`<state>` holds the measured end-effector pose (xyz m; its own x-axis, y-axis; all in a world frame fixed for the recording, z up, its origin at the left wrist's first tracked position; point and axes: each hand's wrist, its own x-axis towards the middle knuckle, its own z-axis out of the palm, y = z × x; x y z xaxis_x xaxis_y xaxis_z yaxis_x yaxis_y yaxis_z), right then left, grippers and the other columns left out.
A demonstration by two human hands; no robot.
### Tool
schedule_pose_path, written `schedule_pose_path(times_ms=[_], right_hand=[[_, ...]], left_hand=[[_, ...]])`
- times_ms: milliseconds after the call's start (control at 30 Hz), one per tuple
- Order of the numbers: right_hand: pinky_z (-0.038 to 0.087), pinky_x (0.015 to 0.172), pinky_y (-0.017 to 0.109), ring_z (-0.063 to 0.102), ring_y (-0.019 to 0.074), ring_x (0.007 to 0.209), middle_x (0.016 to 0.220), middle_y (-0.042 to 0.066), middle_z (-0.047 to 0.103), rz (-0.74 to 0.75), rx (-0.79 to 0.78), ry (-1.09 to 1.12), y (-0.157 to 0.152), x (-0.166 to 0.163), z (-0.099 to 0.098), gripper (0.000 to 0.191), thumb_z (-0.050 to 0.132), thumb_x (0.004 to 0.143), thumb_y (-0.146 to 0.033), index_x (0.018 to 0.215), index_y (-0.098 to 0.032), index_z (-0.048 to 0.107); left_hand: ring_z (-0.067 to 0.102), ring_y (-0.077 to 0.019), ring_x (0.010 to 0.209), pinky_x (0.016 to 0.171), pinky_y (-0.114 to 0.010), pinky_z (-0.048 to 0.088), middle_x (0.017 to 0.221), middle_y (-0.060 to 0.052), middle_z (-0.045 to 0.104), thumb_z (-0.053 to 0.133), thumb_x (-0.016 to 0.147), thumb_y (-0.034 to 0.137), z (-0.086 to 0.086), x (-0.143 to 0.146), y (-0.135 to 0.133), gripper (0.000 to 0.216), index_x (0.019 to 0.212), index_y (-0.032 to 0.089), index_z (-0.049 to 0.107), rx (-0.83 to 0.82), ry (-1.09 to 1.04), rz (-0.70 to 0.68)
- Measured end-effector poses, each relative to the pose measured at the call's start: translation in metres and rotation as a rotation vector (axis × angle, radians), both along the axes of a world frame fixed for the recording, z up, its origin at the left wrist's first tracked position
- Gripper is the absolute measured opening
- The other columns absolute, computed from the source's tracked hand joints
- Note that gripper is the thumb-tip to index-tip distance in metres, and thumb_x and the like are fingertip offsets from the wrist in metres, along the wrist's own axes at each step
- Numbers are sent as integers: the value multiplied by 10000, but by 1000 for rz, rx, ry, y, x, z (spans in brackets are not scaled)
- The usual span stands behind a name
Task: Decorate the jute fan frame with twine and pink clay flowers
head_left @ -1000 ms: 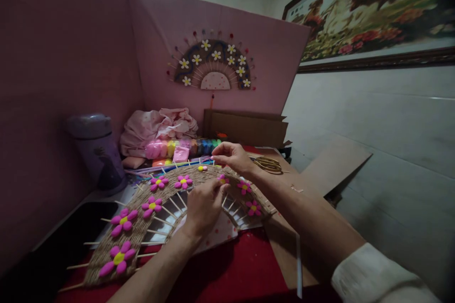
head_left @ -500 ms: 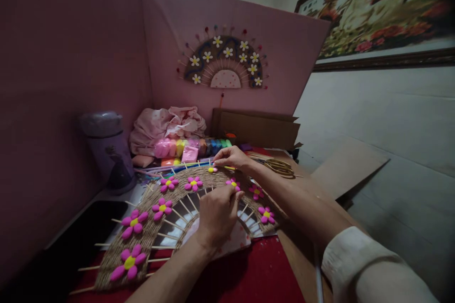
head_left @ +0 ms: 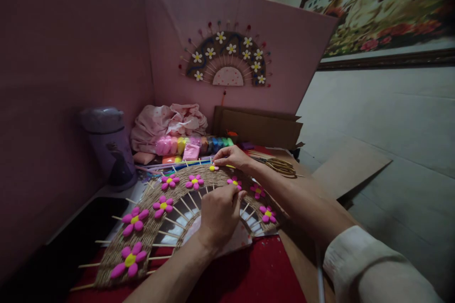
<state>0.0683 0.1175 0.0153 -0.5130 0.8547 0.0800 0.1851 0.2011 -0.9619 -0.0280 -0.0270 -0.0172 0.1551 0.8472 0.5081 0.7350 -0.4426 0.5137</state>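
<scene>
A half-round fan (head_left: 122, 241) of woven brown twine on thin wooden sticks lies in front of me, dotted with pink clay flowers with yellow centres. At its upper edge my right hand (head_left: 232, 157) pinches its fingertips over an unfinished flower (head_left: 212, 168), which shows a yellow centre and a little pink. A small pink clay petal appears to be between these fingertips, mostly covered. My left hand (head_left: 221, 215) is closed like a fist above the fan's inner arch, beside another pink flower (head_left: 234, 182). Whatever its fingers hold is hidden.
Packs of coloured clay (head_left: 192, 147) and a crumpled pink cloth (head_left: 167, 125) sit behind the fan. Gold-handled scissors (head_left: 280, 166) lie to the right. A purple bottle (head_left: 110, 151) stands left, near a black flat object (head_left: 88, 227). Cardboard (head_left: 259, 128) leans at the back.
The whole view has shifted slightly. Both hands stay in the same places over the fan, with the right fingertips still at the unfinished flower.
</scene>
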Motion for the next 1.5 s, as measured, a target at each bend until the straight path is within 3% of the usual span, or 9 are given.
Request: schedule_pose_path(times_ms=[300, 433, 567, 733, 933, 1100, 1233, 1333, 1500], right_hand=[[419, 624, 238, 563, 103, 591, 624, 3, 668, 0, 88, -86, 1, -1, -2, 234, 764, 540, -312, 655, -123, 690], [427, 638, 245, 581, 130, 649, 690, 27, 690, 32, 186, -154, 0, 1, -1, 233, 707, 634, -334, 737, -125, 721], [435, 707, 278, 585, 153, 758, 811, 52, 691, 0, 524, -220, -1, 9, -1, 199, 579, 756, -213, 856, -161, 742], [368, 801, 354, 515, 184, 862, 917, 55, 665, 9, 1089, -462, -10, 21, -5, 337, 545, 727, -47, 936, -235, 732], [325, 799, 368, 478, 212, 931, 995, 70, 659, 32, 1308, -634, -18, 23, -10, 215, 584, 811, -196, 974, -256, 712], [341, 814, 354, 499, 205, 939, 1004, 61, 668, 3, 1147, -608, -19, 20, -7, 280, 558, 783, -139, 990, -249, 712], [374, 689, 269, 526, 146, 729, 788, 39, 674, -138, 659, -523, -16, 12, 3, 288, 466, 841, -244, 917, -154, 728], [308, 558, 237, 431, 100, 558, 573, 2, 561, -98, 370, -556, -10, 4, 11, 434, 431, 860, -408, 803, -103, 734], [194, 495, 241, 264, 66, 493, 473, -62, 354, -7, 219, -557, 1, -2, 18, 455, 587, 720, -548, 699, -106, 694]], left_hand=[[596, -153, 627, 565, -268, 283, 689, -36, 680, 505, 873, 288, 2, 2, -1, 228, 702, 185, 613, 8, 37, 33], [604, -154, 635, 570, -267, 295, 691, -36, 681, 507, 874, 290, 1, 2, -1, 230, 706, 179, 617, -1, 45, 31], [609, -154, 641, 574, -267, 300, 696, -37, 683, 502, 877, 294, 1, 1, 0, 241, 699, 179, 616, -1, 56, 31], [617, -164, 647, 564, -271, 291, 682, -37, 680, 516, 869, 296, 0, 2, 1, 234, 694, 180, 618, -6, 70, 48], [628, -174, 651, 559, -274, 291, 675, -41, 681, 513, 870, 313, -1, 3, 2, 238, 707, 183, 627, -25, 85, 70], [631, -173, 656, 564, -275, 296, 682, -39, 684, 516, 869, 316, -3, 3, 3, 235, 705, 186, 624, -6, 79, 71], [632, -169, 657, 565, -272, 300, 686, -35, 685, 520, 868, 323, -3, 2, 2, 235, 703, 189, 618, 3, 75, 63], [634, -167, 663, 571, -269, 305, 698, -33, 689, 516, 871, 318, -3, 1, 2, 232, 706, 189, 615, 7, 69, 62], [634, -169, 670, 577, -267, 314, 704, -34, 689, 511, 873, 312, -3, 1, 2, 229, 711, 187, 613, 0, 67, 60]])
